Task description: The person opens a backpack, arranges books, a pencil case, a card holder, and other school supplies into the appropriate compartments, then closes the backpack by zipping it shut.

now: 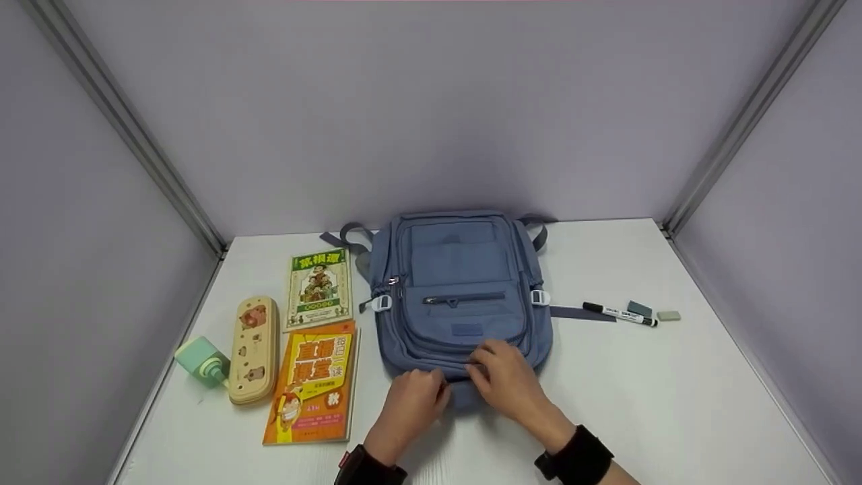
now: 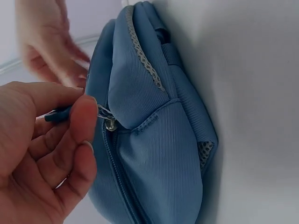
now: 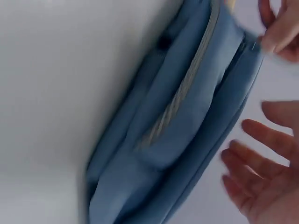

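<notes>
While a mint-green bottle point(image 1: 201, 357), a cream case point(image 1: 254, 350) and two books point(image 1: 314, 387) are lying at the left, the left hand point(image 1: 414, 402) is pinching a zip pull point(image 2: 58, 115) at the near end of the blue backpack point(image 1: 461, 266), which is lying on the white table point(image 1: 673, 384). The right hand point(image 1: 510, 382) is holding its fingers loosely spread at the backpack's near edge, and farther right a marker point(image 1: 619, 314) is lying beside two small blocks point(image 1: 639, 308)

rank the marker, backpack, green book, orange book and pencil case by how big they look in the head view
1. Backpack
2. Orange book
3. Green book and pencil case: too alike to rank
4. Marker
</notes>
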Motion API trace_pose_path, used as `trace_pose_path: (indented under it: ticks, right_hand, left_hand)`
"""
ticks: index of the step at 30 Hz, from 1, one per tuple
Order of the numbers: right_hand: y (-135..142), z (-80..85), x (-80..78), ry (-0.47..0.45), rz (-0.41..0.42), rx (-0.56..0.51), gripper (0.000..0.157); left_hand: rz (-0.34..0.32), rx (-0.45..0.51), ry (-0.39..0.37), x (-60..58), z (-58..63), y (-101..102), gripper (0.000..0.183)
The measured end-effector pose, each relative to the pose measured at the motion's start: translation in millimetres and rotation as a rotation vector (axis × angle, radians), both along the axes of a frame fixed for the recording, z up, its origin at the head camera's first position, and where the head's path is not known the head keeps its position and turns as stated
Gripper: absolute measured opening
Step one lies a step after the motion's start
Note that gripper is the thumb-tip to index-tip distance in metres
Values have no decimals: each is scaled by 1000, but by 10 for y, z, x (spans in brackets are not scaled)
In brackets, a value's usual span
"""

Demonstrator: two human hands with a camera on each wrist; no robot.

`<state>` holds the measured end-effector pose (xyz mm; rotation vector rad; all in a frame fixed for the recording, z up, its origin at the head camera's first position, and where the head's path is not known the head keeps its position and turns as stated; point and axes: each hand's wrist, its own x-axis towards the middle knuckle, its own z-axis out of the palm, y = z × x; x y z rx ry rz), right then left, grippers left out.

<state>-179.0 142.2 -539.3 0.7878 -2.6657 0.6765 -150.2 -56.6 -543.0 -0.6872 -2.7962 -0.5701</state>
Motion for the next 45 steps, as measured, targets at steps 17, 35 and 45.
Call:
trace_pose_path:
  ticks: [17, 35, 45]
  right_hand:
    - [-382, -140, 109, -908, 33, -517, 30]
    - [-401, -153, 113, -801, 87, -350, 29]
    - [-339, -174, 70, -683, 69, -283, 30]
  left_hand:
    - [-145, 96, -1, 117, -9, -42, 20]
    - [-153, 11, 59, -275, -194, -367, 38]
    - [-112, 62, 159, -376, -376, -337, 14]
